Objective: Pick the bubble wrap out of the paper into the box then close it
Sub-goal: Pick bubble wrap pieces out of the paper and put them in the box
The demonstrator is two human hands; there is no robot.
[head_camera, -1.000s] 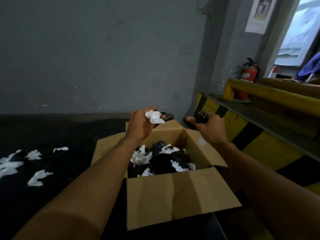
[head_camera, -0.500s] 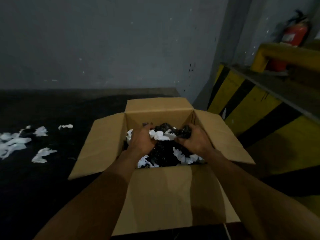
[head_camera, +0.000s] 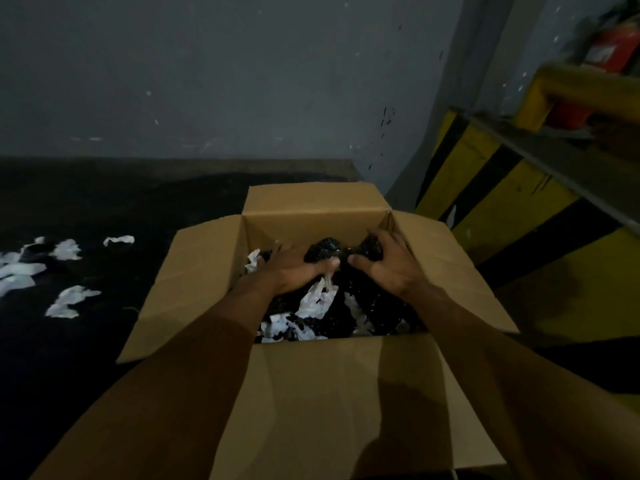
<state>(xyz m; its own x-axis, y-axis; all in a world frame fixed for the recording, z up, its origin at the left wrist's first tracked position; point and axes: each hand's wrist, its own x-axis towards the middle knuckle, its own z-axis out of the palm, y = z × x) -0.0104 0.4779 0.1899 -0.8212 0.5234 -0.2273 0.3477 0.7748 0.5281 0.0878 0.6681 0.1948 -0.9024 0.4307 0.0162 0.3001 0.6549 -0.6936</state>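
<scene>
An open cardboard box [head_camera: 313,393] stands in front of me with all flaps spread. Inside lies black bubble wrap [head_camera: 367,299] mixed with white paper scraps [head_camera: 317,301]. Both hands are down in the box. My left hand [head_camera: 294,268] grips a black bubble-wrap lump [head_camera: 322,251] together with a strip of white paper under its thumb. My right hand [head_camera: 388,268] curls round another black bubble-wrap piece [head_camera: 371,249] near the far right corner. The two lumps nearly touch.
Several torn white paper scraps [head_camera: 65,301] lie on the dark floor to the left of the box. A grey wall runs behind. To the right rises a yellow-and-black striped barrier [head_camera: 502,202], with a red fire extinguisher [head_camera: 609,50] above it.
A second ago both hands were raised above the box holding paper and bubble wrap. They have dropped into the box and now grip black lumps there. My view has tilted down.
</scene>
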